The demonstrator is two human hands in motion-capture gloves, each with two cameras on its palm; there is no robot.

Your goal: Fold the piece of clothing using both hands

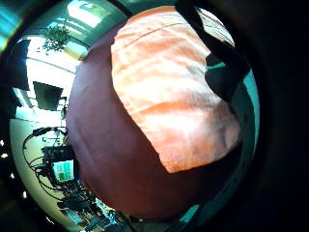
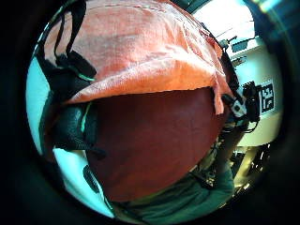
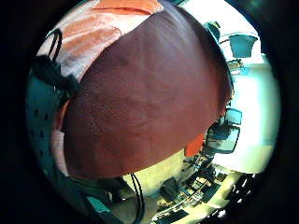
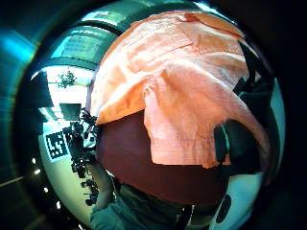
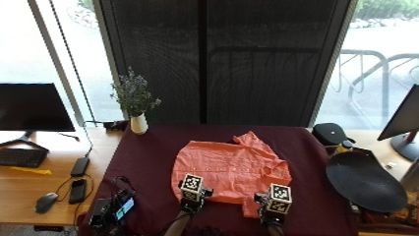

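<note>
On the wooden desk (image 5: 39, 184) at the far left, a dark monitor (image 5: 33, 107), a keyboard (image 5: 19, 157) and a mouse (image 5: 44, 202) were seen. A white vase of greenery (image 5: 136, 105) stood at the back left corner of the maroon tablecloth (image 5: 144, 162).

The orange shirt (image 5: 225, 169) was spread flat in the middle of the cloth. The left hand (image 5: 192, 195) was placed at the shirt's near edge, toward its left side. Black gloved fingers (image 2: 70, 93) were seen against the orange fabric in the left thumb side palm view, but whether they pinched it could not be told.

The right hand (image 5: 275, 204) was set at the shirt's near right corner, where a flap hung forward; a gloved finger (image 4: 237, 143) lay at that flap's edge, its hold likewise unclear.

A black dish-shaped object (image 5: 363, 179) lay beyond the cloth's right edge.
</note>
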